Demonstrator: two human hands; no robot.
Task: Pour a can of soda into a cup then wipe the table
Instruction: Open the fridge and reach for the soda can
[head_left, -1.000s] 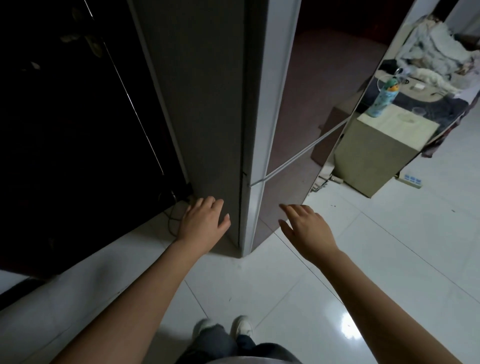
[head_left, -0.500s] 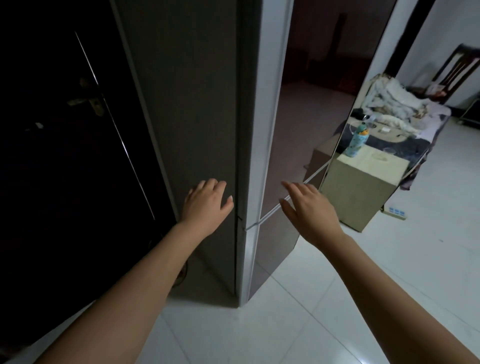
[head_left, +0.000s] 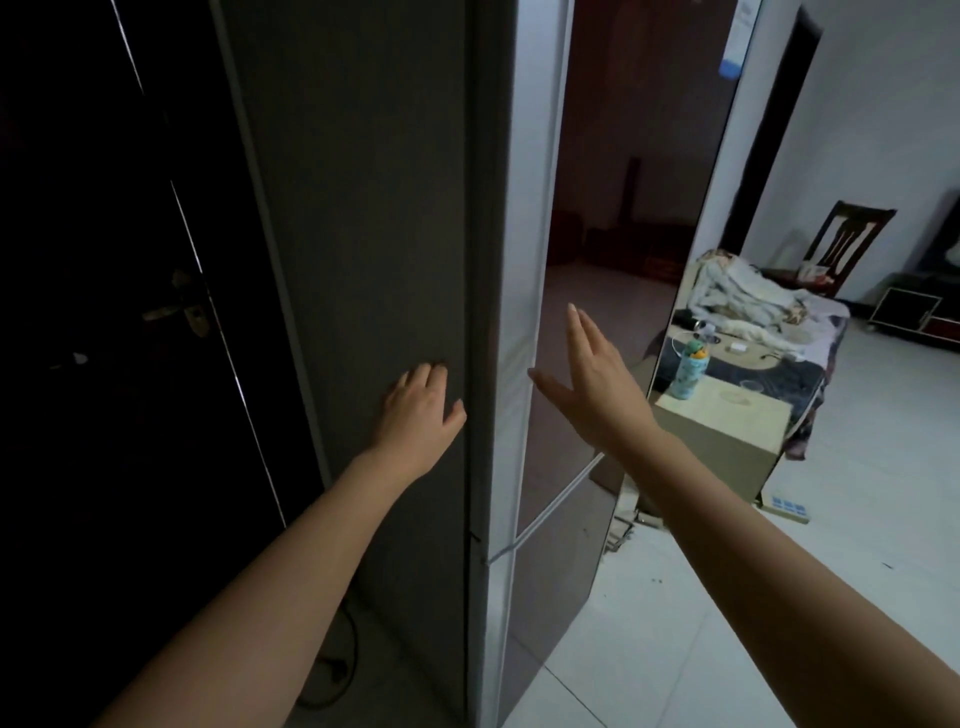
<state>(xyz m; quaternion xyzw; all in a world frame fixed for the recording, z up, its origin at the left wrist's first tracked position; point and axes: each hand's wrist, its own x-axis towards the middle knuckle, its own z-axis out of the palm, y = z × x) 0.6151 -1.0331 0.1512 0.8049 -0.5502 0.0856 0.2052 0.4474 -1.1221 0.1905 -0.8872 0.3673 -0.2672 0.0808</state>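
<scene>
A tall grey fridge with glossy dark doors stands right in front of me. My left hand lies flat and open against its grey side panel. My right hand is raised with straight fingers in front of the upper door, near its white edge. Far right, a small beige table carries a clear cup and a pale green bottle with an orange top. No soda can is in sight.
A dark wooden door with a metal handle fills the left. A bed heaped with bedding, a dark chair and a low cabinet stand at the right. A power strip lies on the white tiled floor.
Both hands have risen up the fridge, from near the lower door to the upper door's height. My view has lifted from the floor toward the room.
</scene>
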